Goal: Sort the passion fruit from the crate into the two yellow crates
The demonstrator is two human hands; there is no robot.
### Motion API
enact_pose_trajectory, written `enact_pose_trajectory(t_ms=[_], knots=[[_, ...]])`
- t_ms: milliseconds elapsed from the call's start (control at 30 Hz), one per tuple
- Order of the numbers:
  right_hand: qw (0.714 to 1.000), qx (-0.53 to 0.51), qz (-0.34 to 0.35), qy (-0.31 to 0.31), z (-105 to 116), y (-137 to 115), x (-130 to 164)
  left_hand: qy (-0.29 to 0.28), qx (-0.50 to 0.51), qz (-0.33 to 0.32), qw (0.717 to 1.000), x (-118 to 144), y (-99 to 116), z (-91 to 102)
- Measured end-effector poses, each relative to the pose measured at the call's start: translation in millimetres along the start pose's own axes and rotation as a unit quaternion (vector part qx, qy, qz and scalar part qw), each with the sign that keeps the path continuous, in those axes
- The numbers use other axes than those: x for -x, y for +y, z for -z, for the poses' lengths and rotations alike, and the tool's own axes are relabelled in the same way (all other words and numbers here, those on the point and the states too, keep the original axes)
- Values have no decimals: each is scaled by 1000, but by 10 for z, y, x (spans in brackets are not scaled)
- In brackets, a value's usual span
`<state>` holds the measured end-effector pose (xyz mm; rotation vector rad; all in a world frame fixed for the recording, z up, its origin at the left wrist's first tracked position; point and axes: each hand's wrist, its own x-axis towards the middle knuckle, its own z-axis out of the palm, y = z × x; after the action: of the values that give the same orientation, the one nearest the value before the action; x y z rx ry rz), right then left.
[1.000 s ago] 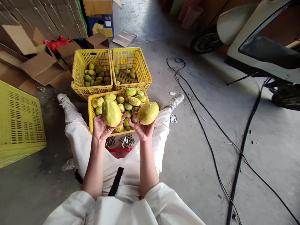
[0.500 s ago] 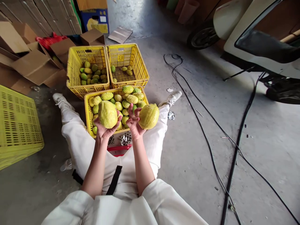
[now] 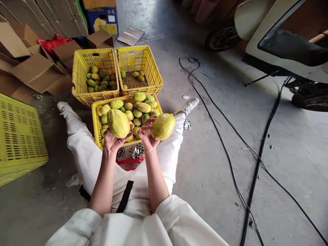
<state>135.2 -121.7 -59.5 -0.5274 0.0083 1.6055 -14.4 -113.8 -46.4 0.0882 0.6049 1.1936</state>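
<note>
My left hand (image 3: 112, 139) was cupped beneath a large pale yellow-green fruit (image 3: 118, 123), fingers wrapped partway around its underside and the side nearest my other hand. My right hand (image 3: 149, 137) grasped a yellow fruit (image 3: 163, 126), its skin shiny on top; some of my fingers were bent at its inner side, and I could not tell how the rest lay behind it. I held these 2 fruits up side by side, apart from each other, at the near part of the front crate (image 3: 95, 128).

That yellow crate sat between my legs, filled with green and yellow fruits (image 3: 144, 108) piled up to its rim. Behind it stood 2 more yellow crates, side by side: the back left crate (image 3: 84, 97) had a heap of smaller fruits (image 3: 103, 73) in it, and the back right crate (image 3: 153, 73) had only a few. Crumpled foil-like scraps (image 3: 137, 151) and a red thing (image 3: 130, 161) lay between the front crate and my lap.

To my left were another yellow crate (image 3: 22, 136) and some cardboard boxes (image 3: 36, 73). To my right, black cables (image 3: 256, 174) ran across the grey floor (image 3: 205, 205) near a white scooter (image 3: 253, 20).
</note>
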Motion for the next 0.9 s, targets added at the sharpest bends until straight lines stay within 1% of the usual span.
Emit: enact_pose_trajectory(t_ms=[100,167,300,433,500,633,900], knots=[[1000,-3,0,-12,-32,-15,3,-2,-17,-15,1000,8,-15,-68],[999,-3,12,-34,-38,-23,1,-3,-27,-11,1000,2,-14,-98],[997,0,35,-73,-27,-21,-22,0,-50,-5,999,-24,12,-99],[997,23,46,-61,-7,-18,-46,14,-67,-35,997,-54,42,-63],[997,36,52,-54,15,-32,-49,12,-76,-44,996,-60,60,-63],[996,57,27,-56,59,-87,-57,-9,-113,-43,993,-43,95,-97],[994,103,-2,-43,15,-131,-110,-12,-127,-45,991,-32,60,-104]])
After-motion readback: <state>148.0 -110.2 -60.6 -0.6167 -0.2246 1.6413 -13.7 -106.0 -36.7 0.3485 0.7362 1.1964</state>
